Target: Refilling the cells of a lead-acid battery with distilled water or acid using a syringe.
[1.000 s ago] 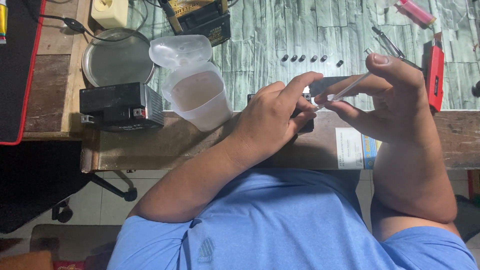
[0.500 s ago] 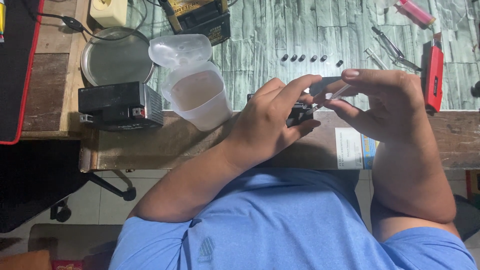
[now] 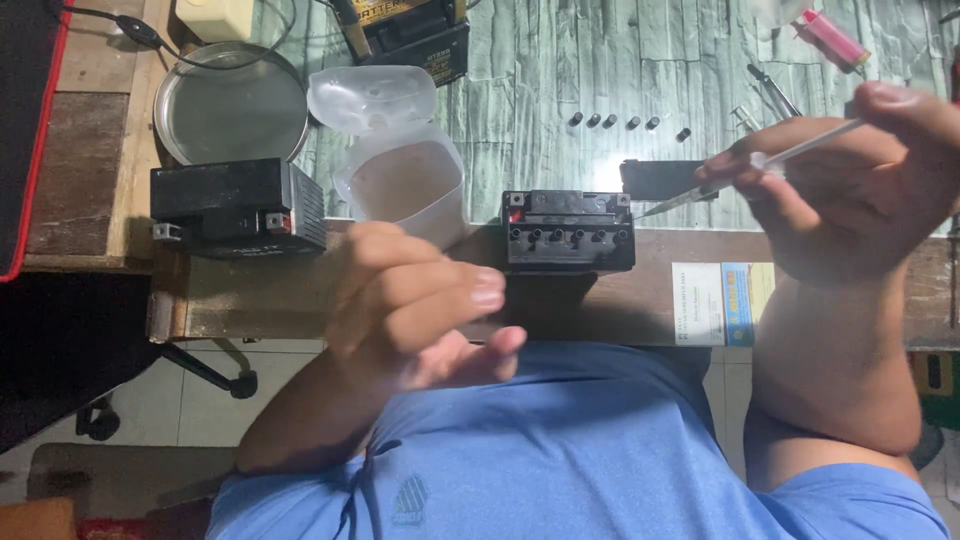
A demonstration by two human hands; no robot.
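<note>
A small black battery (image 3: 568, 232) with a row of open filler holes stands at the near edge of the table. My right hand (image 3: 850, 190) holds a thin clear syringe (image 3: 760, 168) at the right, its needle tip pointing toward the battery's right end. My left hand (image 3: 415, 300) hovers empty in front of my chest, fingers loosely curled, left of and nearer than the battery. A black strip cap (image 3: 655, 178) lies just behind the battery. Several small black plugs (image 3: 615, 122) sit in a row further back.
A clear plastic tub (image 3: 405, 185) with its lid flipped back stands left of the battery. Another black battery (image 3: 238, 208) sits further left, with a round metal dish (image 3: 232, 105) behind it. A third battery (image 3: 415, 30) lies at the back. A red-edged board (image 3: 25, 130) is at far left.
Both hands have come off the battery. My left hand dropped back toward my chest. My right hand moved right with the syringe, leaving the battery in plain sight.
</note>
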